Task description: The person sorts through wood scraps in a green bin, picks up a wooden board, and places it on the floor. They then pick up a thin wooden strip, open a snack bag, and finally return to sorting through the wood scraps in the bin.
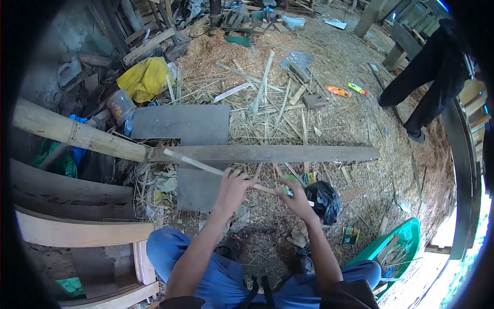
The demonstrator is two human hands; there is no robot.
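A thin pale strip of wood or bamboo (200, 165) slants across in front of me, its far left end over a long dark plank (288, 153). My left hand (234, 188) is closed around the strip near its middle, knuckles up. At the strip's right end my right hand (296, 198) is closed, thumb and fingers curled on it. A small greenish patch shows by those fingers, too small to name. Just right of that hand lies a black plastic bag (323, 202).
A bamboo pole (77, 135) meets the plank at left. Flat grey boards (180, 121) lie beneath it. Slivers and shavings cover the floor. A green tub (411, 239) of scraps is at lower right, a wooden frame (87, 229) at lower left. Another person's legs (432, 77) stand at upper right.
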